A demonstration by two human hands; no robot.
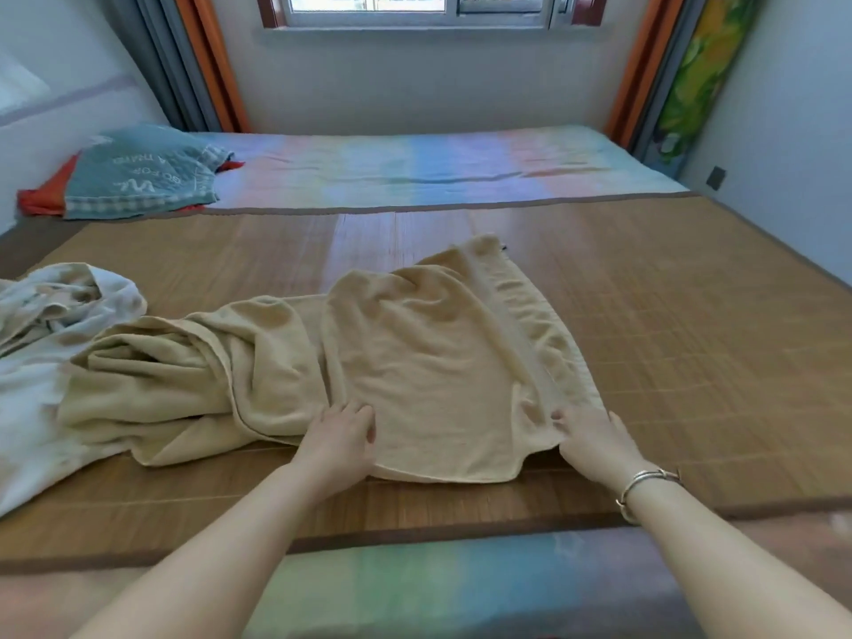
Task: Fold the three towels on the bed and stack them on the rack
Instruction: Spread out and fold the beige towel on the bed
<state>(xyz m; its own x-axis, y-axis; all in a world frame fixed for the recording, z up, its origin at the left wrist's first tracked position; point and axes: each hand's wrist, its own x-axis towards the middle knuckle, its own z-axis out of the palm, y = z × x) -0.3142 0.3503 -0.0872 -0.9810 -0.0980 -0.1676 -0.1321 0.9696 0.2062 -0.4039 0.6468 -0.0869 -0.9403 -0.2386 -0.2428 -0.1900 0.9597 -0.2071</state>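
The beige towel lies on the woven mat at the near side of the bed, its right part spread fairly flat and its left part bunched in thick folds that run up against the white towel crumpled at the left. The left hand rests palm down on the near edge of the flat part, fingers mostly straight, though whether the fingertips pinch any cloth cannot be told. The right hand lies at the towel's near right corner with fingers extended, and its fingertips seem to nip the hem there. The main risk is an uneven fold: with the left end still heaped, any fold made now would trap wrinkles and give a lumpy bundle that sits badly on a stack. Pulling the flat part toward the near edge could also drag the heap along and tangle it with the white towel, which touches it. The mat looks smooth, so the cloth may slide instead of spreading when tugged. The towel's long axis runs roughly left to right across the view, with the smoothed end pointing right and slightly away toward the window, the bunched end pointing left. The rack is not in view.
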